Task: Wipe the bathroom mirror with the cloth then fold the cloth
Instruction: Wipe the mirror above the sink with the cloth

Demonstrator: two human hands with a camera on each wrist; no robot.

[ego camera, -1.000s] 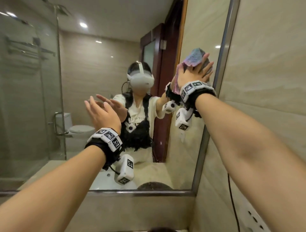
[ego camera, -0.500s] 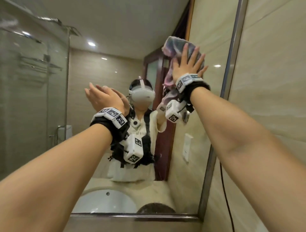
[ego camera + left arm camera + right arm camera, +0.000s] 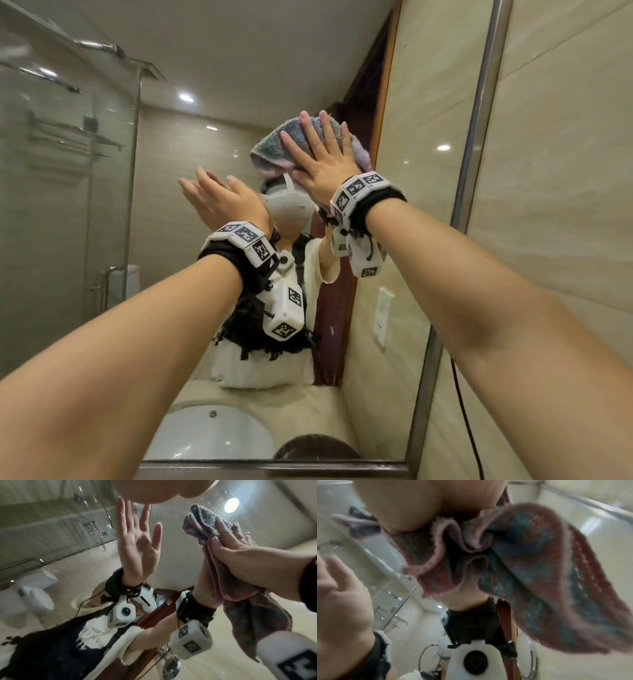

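The mirror [image 3: 239, 68] fills the wall ahead, and its steel frame [image 3: 478, 137] runs down the right side. A fluffy pink and blue-grey cloth [image 3: 274, 150] is bunched against the upper glass. My right hand [image 3: 322, 161] presses it flat with straight, spread fingers. In the left wrist view the cloth [image 3: 205, 520] sticks out above that right hand [image 3: 240, 555], and a loose end hangs below the wrist. The right wrist view shows the cloth's folds [image 3: 539, 574] under my palm. My left hand [image 3: 219, 200] is raised beside it near the glass, fingers straight and holding nothing.
A beige tiled wall [image 3: 565, 171] stands right of the frame, and a black cable [image 3: 462, 411] hangs down it. The mirror reflects a white basin [image 3: 212, 431], a glass shower screen [image 3: 68, 171], a dark door and a person wearing a headset.
My right hand has slid the cloth up and then left from the mirror's right edge. My view has tilted upward. The left hand stays raised and open.
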